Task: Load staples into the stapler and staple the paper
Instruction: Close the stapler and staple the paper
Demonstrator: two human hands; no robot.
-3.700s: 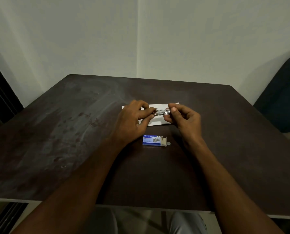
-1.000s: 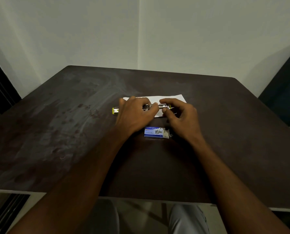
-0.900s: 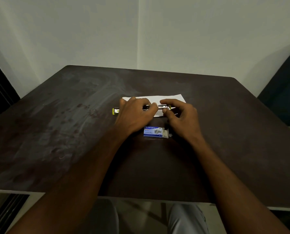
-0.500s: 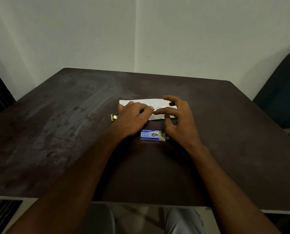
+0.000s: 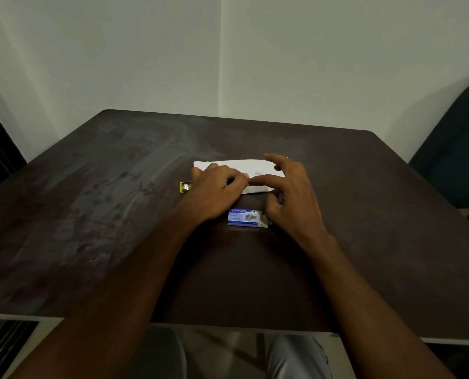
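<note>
The slim metal stapler with a yellow end [image 5: 185, 186] lies flat on the dark brown, scuffed desk [image 5: 118, 214], its long axis running left to right across the person's front. The left hand [image 5: 217, 192] covers most of it, fingers curled round the body, so only the yellow tip shows, poking out left of the knuckles. The right hand [image 5: 292, 195] is just beside it on the right, fingers spread and holding nothing, the forefinger stretched leftward to meet the left fingertips; whether it touches the stapler's hidden end I cannot tell. Beneath and behind both hands lies the folded white sheet of paper [image 5: 238, 166], thin and matte, also long from left to right. The small blue-and-white cardboard staple box [image 5: 243, 217] sits nearer the body between the wrists, its right end apparently open, closest to the right hand. I judge the coming move falls to the right hand, at the stapler's right end, while the left pins it
</note>
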